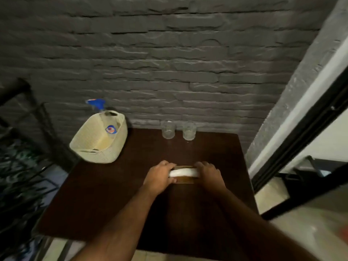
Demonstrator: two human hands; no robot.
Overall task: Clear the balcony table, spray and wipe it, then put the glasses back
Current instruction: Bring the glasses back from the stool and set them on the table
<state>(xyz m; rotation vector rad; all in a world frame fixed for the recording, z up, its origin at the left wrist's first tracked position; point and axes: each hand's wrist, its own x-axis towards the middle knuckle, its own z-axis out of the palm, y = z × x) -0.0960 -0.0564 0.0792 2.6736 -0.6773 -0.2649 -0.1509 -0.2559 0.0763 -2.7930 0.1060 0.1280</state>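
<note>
Forearms reaching over dark tabletop (pixel 113 185), cream basket (pixel 98 142) with spray bottle (pixel 98 104) at far left, two glasses (pixel 168 129) against wall, both grips, left hand (pixel 160 176) and right hand (pixel 209 173), closed on white cloth (pixel 183 172): best kept taut, folded flat, clear of glasses.

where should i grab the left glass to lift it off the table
Take the left glass around its side wall, coming from the front. It stands upright near the wall, with the right glass close beside it, so fingers fit best front and back.
</note>
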